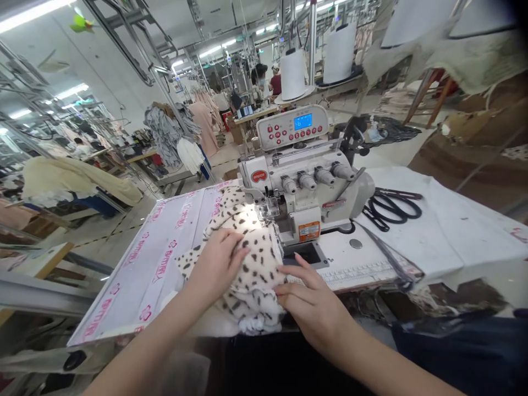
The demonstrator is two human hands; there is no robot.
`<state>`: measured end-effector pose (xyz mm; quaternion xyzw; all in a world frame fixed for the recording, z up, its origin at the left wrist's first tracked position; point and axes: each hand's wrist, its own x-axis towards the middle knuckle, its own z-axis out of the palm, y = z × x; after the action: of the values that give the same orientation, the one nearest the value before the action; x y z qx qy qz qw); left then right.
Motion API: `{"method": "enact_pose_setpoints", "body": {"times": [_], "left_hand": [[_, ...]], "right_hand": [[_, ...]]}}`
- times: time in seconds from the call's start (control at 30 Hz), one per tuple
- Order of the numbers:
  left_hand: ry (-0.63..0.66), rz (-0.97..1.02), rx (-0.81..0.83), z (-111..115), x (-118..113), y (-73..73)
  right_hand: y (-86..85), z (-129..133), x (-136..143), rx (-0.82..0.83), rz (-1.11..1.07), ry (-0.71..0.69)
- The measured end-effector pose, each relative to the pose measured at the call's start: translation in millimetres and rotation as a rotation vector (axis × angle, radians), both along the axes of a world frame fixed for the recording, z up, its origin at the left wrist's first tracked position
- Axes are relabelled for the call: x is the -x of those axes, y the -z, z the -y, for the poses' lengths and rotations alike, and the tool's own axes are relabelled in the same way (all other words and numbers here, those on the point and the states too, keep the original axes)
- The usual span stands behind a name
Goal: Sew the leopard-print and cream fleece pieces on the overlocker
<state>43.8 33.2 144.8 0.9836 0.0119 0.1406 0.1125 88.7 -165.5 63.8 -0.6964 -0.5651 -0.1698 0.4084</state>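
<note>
Cream fabric with dark spots (258, 256) lies bunched on the machine table, its far part under the lit presser foot area of a white overlock sewing machine (268, 165). My left hand (220, 258) presses on the fabric's left side, fingers bent and thumb close to them, gripping a fold. On the near right edge, my right hand (311, 302) pinches the fabric, with one finger stretched out toward the machine. The near end of the fabric gathers in crumpled folds at the table's front edge. The right thumb is mostly hidden.
Black-handled scissors (394, 206) lie on white cloth right of the machine. A ruler strip (358, 272) runs along the table front. White thread cones (292, 74) stand behind. Printed white covering (165, 253) spans the table's left. Garment racks and people are farther back.
</note>
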Motion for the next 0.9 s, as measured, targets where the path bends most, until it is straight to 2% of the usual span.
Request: {"method": "enact_pose_setpoints", "body": {"times": [0.17, 0.33, 0.43, 0.5, 0.6, 0.73, 0.9], "left_hand": [[0.008, -0.102, 0.057, -11.5, -6.0, -12.6], [0.096, 0.04, -0.135, -18.6, -12.7, -22.6], [0.146, 0.095, -0.239, -19.3, -14.5, -15.6], [0.167, 0.154, -0.25, -14.9, -12.6, -7.7], [0.229, 0.225, -0.156, -1.7, -6.5, 2.3], [0.31, 0.156, -0.073, 13.0, -4.2, 9.2], [0.331, 0.142, -0.043, 11.7, -10.5, 14.3]], "right_hand": [[-2.2, 0.0, 7.5, -0.082, -0.053, 0.086], [-1.2, -3.3, 7.8, -0.131, -0.043, 0.05], [1.6, -7.0, 6.8, -0.12, -0.014, 0.031], [3.9, -8.6, 6.4, -0.101, 0.008, 0.024], [5.0, -8.6, 6.0, -0.086, 0.001, 0.017], [-2.5, -4.3, 4.9, -0.106, -0.056, 0.036], [-10.2, -0.9, 2.6, -0.095, -0.092, -0.007]]}}
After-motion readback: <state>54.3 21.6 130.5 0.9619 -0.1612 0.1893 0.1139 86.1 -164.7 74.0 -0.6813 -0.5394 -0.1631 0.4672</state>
